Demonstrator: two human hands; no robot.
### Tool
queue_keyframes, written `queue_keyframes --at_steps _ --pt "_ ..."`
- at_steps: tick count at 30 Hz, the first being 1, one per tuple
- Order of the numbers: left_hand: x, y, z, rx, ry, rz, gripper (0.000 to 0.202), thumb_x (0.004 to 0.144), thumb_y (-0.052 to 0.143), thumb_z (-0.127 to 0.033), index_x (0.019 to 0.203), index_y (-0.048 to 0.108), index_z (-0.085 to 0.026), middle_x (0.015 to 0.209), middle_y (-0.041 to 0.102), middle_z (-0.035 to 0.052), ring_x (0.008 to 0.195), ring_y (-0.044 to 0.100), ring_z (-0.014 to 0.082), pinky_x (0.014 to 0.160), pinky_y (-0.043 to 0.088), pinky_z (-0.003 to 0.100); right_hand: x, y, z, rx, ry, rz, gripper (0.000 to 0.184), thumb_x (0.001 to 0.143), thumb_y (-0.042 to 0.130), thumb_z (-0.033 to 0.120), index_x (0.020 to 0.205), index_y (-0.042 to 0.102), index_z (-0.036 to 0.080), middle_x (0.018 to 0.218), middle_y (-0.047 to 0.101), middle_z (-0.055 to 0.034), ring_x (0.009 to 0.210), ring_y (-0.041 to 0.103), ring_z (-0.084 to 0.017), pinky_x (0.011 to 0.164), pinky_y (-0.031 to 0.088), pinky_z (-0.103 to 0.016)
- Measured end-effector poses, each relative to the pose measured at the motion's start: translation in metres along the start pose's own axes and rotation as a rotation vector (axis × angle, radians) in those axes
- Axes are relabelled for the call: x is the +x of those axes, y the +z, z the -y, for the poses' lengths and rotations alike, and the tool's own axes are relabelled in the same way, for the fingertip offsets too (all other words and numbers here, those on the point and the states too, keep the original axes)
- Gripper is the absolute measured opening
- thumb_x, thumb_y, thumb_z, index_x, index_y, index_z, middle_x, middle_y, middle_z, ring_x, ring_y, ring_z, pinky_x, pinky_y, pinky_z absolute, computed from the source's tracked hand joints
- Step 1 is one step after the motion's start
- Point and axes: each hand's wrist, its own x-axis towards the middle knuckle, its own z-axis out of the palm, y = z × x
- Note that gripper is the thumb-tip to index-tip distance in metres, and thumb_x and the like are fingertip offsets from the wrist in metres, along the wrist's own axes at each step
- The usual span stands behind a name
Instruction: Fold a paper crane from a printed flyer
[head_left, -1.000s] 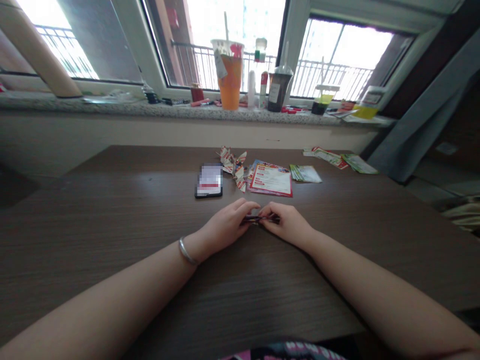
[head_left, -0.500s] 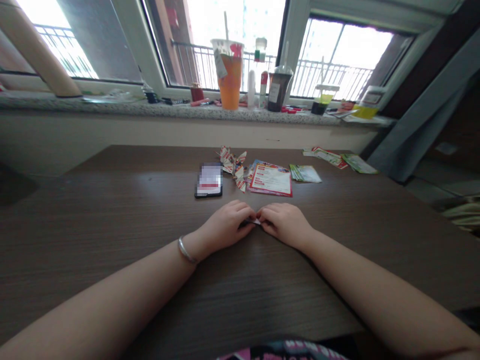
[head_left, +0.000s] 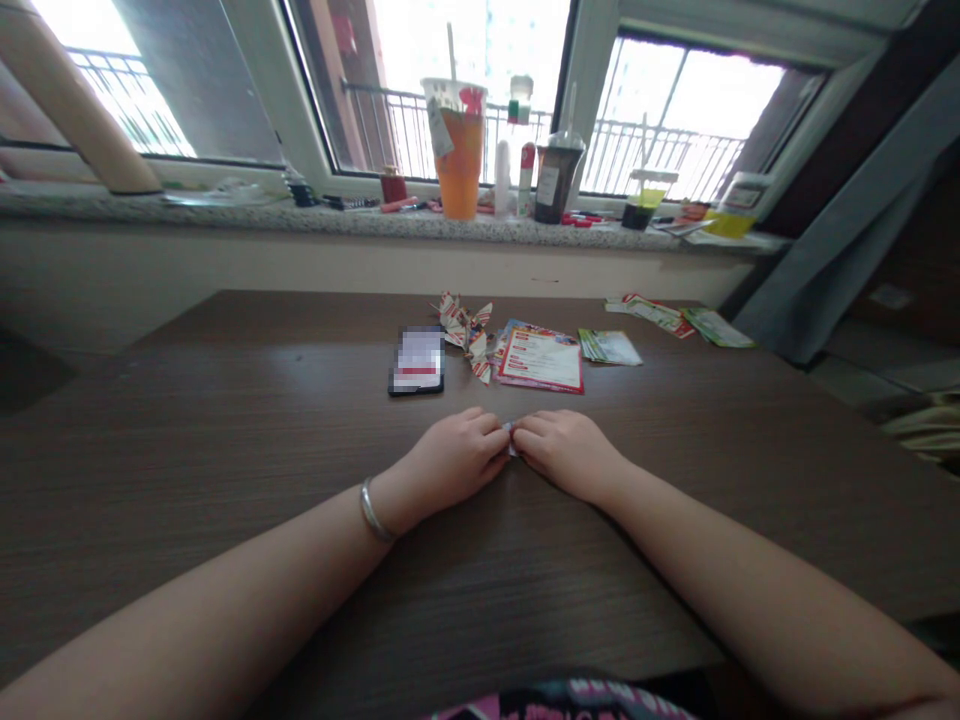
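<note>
Pinching one small piece of paper (head_left: 512, 442), the left hand (head_left: 459, 455) and the right hand (head_left: 568, 452) almost meet, fingers clamped on it from both sides. Its pale visible sliver runs near to far between the fingertips; they cover the rest, so its long axis and pointing cannot be told. Beyond the fingers lie one phone (head_left: 417, 362), leftward, then one striped paper cluster (head_left: 478, 358) and one red-bordered card (head_left: 544, 360). Farthest, three straw cups (head_left: 460, 165) line the windowsill (head_left: 247, 208).
</note>
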Motion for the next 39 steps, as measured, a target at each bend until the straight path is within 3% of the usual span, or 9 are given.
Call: queue_keyframes --at_steps 13,24,30,39 --pt "0.0 -0.001 -0.005 0.07 0.036 0.023 0.016 0.089 0.049 -0.02 0.081 0.062 -0.015 0.084 0.062 0.0077 0.077 0.056 0.0188 0.072 0.048 0.033 -0.003 -0.004 0.008 0.077 0.038 0.071 0.012 0.089 0.052 0.016 0.091 0.064 0.016 0.095 0.068 -0.0095 0.09 0.06 -0.02 0.076 0.046 -0.029" --pt "-0.003 -0.008 -0.013 0.143 -0.078 0.027 0.011 0.086 0.053 -0.022 0.083 0.062 -0.017 0.081 0.062 0.0068 0.073 0.056 0.021 0.06 0.042 0.032 -0.003 0.002 0.005 0.154 -0.009 0.002 0.02 0.092 0.047 0.018 0.096 0.067 0.017 0.105 0.069 -0.0088 0.102 0.06 -0.02 0.088 0.047 -0.031" --pt "-0.006 -0.005 -0.012 0.157 -0.06 0.018 0.011 0.086 0.052 -0.02 0.081 0.061 -0.016 0.081 0.061 0.0072 0.072 0.055 0.0191 0.058 0.041 0.03 -0.002 -0.001 0.008 0.12 0.014 0.004 0.024 0.094 0.045 0.022 0.093 0.068 0.016 0.102 0.069 -0.0081 0.095 0.06 -0.02 0.084 0.047 -0.031" --pt "-0.002 -0.007 -0.011 0.085 -0.067 0.072 0.011 0.085 0.051 -0.019 0.083 0.062 -0.016 0.086 0.062 0.0074 0.077 0.055 0.0201 0.069 0.046 0.032 -0.002 -0.002 0.012 0.015 0.019 -0.008 0.015 0.09 0.05 0.025 0.089 0.063 0.016 0.09 0.066 -0.0062 0.083 0.056 -0.019 0.072 0.042 -0.031"
